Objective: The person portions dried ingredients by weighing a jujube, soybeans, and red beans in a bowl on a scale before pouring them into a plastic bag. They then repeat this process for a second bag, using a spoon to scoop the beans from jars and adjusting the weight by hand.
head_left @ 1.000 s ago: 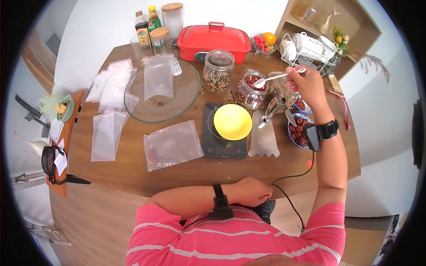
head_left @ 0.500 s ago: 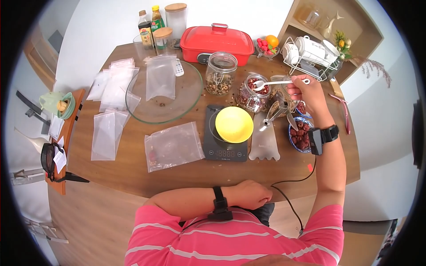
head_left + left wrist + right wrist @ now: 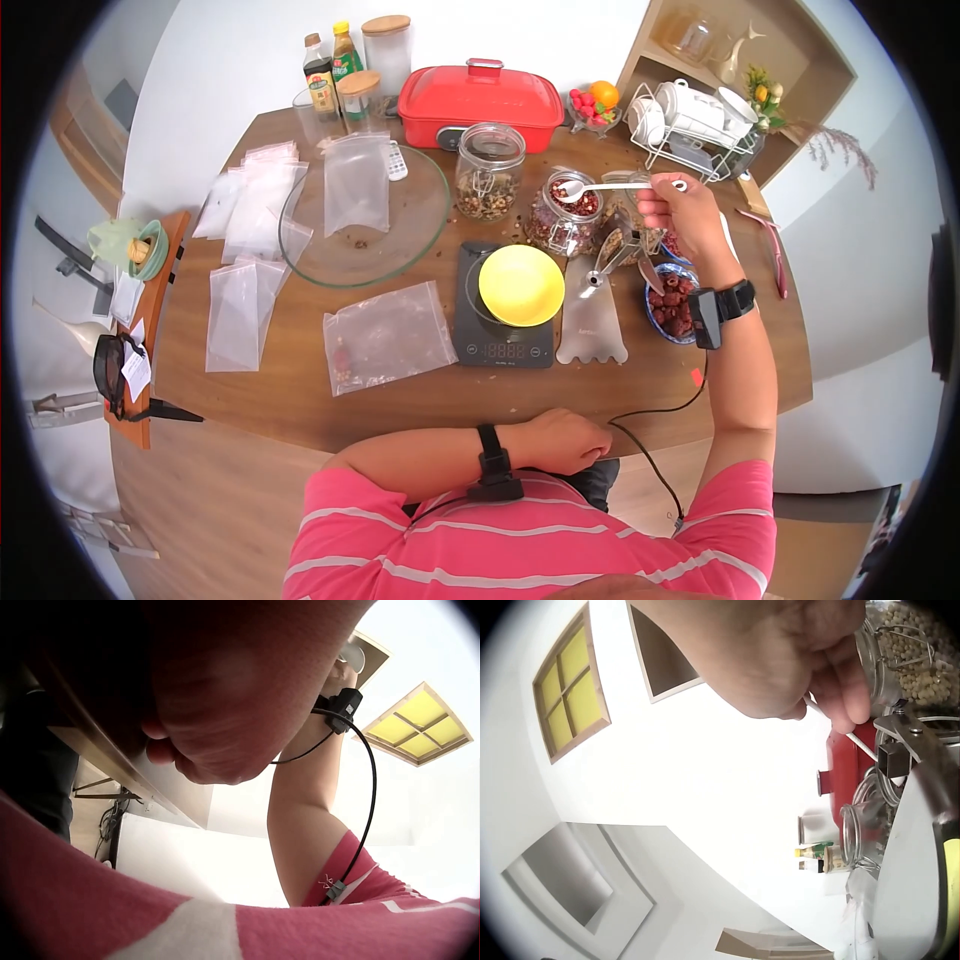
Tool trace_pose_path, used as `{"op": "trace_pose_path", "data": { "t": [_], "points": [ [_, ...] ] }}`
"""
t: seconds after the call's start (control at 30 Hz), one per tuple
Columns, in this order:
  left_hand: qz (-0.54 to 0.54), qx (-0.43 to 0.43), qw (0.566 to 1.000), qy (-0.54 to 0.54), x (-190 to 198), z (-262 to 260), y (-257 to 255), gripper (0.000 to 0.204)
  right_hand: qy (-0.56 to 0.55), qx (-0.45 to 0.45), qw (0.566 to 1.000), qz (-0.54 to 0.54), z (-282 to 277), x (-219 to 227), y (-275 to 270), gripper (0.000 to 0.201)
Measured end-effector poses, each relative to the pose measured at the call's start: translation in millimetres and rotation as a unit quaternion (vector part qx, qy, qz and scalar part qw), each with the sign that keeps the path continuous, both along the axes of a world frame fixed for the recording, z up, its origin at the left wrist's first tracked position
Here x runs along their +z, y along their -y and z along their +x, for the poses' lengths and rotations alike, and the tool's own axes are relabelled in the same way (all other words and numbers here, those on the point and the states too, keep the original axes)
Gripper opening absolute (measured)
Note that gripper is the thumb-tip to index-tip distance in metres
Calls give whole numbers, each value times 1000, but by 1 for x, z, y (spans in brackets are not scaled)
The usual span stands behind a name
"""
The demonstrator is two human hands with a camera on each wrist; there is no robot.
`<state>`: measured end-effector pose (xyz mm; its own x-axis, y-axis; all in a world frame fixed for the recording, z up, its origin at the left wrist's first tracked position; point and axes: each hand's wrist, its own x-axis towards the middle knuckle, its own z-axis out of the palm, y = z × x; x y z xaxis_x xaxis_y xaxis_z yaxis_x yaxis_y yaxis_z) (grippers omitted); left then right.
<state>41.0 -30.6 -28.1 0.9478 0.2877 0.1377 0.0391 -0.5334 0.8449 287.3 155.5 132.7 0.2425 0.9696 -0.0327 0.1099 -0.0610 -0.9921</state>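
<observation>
My right hand (image 3: 690, 212) pinches the handle of a white spoon (image 3: 620, 186). The spoon's bowl is at the mouth of a glass jar (image 3: 565, 225) of dark red and pale pieces. In the right wrist view, fingers (image 3: 844, 694) grip the thin handle, and the spoon's bowl is hidden. Left of that jar, a yellow bowl (image 3: 521, 286) sits on a black kitchen scale (image 3: 500, 352). My left hand (image 3: 567, 440) rests by the table's front edge, fingers loosely curled, with nothing visible in it; the left wrist view shows its knuckles (image 3: 217, 742).
A metal tool (image 3: 592, 325) with a scalloped edge lies beside the scale. Close to my right wrist stands a blue-rimmed bowl (image 3: 672, 318) of dried dates. Another glass jar (image 3: 488, 185), a glass plate (image 3: 410, 262), clear bags (image 3: 390, 335) and a red cooker (image 3: 480, 105) occupy the table.
The spoon in my right hand has moved down and slightly left, from above the jar to its mouth. My left hand stays where it was.
</observation>
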Motion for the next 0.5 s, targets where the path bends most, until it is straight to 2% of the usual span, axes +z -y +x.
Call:
{"op": "trace_pose_path", "data": {
  "t": [0.17, 0.5],
  "points": [
    [1, -6, 1000, -14, 5, -1, -1, 12, 34, -2, 999, 9, -5, -4, -1, 25],
    [-3, -10, 1000, -23, 9, -2, -2, 12, -53, 11, 998, -16, 2, -13, 7, 23]
  ]
}}
